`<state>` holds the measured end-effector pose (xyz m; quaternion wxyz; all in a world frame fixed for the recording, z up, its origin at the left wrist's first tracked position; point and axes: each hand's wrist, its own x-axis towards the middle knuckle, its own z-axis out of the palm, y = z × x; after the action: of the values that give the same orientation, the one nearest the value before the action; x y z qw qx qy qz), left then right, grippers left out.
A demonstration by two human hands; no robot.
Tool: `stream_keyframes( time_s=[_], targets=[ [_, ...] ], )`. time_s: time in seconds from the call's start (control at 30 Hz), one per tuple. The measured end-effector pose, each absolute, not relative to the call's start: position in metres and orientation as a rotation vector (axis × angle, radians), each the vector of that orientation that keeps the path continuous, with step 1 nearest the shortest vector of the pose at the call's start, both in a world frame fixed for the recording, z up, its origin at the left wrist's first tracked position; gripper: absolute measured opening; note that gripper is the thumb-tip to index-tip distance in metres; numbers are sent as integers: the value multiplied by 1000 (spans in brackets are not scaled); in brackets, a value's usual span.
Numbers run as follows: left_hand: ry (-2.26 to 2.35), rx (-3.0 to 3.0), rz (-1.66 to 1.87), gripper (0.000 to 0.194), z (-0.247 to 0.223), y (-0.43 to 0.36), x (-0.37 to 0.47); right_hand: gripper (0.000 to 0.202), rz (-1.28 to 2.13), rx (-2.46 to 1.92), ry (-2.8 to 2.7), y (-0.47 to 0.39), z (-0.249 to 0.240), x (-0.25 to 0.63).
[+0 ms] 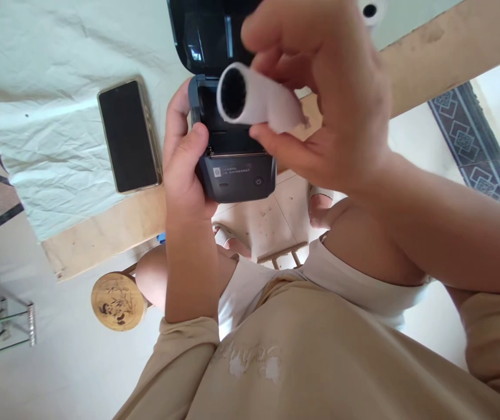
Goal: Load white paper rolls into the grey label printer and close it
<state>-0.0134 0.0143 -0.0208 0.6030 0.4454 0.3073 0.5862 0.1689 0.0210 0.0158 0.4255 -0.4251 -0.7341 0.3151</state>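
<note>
My left hand (188, 160) grips a small dark label printer (238, 178) by its left side, thumb at the edge of the open compartment. The printer's glossy black lid (201, 35) is swung up and away from me. Above the compartment, a white paper roll (271, 102) is tilted with its dark hollow core facing left. My right hand (337, 99) holds this roll between thumb and fingers from the right; its loose paper end looks torn. Part of the compartment is hidden behind the roll.
A black-screened phone (129, 137) lies on the pale green cloth (70, 64) to the left. Another white roll (370, 10) stands at the top right. The wooden table edge (109, 224) runs in front of me. A round wooden stool (117, 300) is on the floor below.
</note>
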Motion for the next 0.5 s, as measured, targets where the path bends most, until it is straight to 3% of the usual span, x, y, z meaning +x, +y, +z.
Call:
stream_keyframes(
  time_s=[0.17, 0.37, 0.5],
  targets=[
    [771, 1098, 1353, 39, -23, 15, -15, 29, 269, -1067, -2083, 21, 17, 153],
    [707, 1090, 1344, 45, -26, 17, -16, 20, 342, -1115, -2156, 30, 14, 152],
    [739, 1061, 1361, 41, -22, 13, -13, 27, 219, -1014, -2105, 24, 12, 154]
  ],
)
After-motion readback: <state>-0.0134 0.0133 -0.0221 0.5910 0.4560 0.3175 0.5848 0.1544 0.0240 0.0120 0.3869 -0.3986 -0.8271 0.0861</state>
